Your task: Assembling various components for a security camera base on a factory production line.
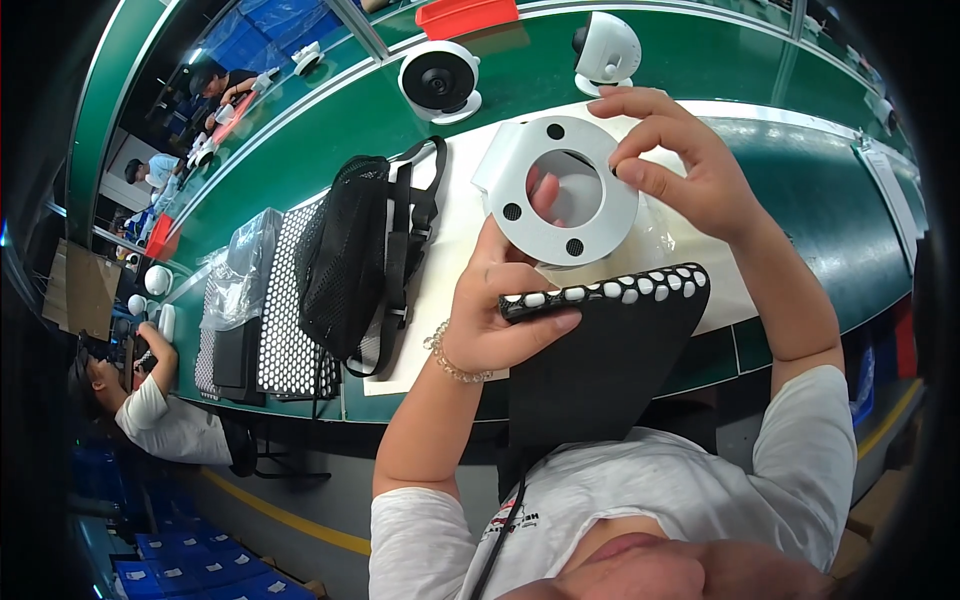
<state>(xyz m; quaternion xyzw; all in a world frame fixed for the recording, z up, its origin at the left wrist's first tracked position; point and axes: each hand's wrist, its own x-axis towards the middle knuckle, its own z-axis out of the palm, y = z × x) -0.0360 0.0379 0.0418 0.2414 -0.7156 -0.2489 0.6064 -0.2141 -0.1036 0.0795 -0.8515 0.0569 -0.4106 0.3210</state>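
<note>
My left hand (500,310) is closed around a white ring-shaped housing (510,165), with fingers visible through its round opening. The same hand pinches a bent black sheet (600,370) under its thumb; white ovals show along the sheet's upper edge. Round black pads (574,247) sit spaced around the ring's face. At the ring's right side, the thumb and index finger of my right hand (675,160) close together on a small black pad (614,171), mostly hidden by the fingertips. The other right fingers are curled above.
Left of my hands lie a black mesh bag with straps (345,260), white-dotted sheets (285,340) and clear plastic bags (240,275). Two white round devices (440,85) (608,55) and a red tray (465,15) stand farther back. A co-worker (170,420) sits at the left.
</note>
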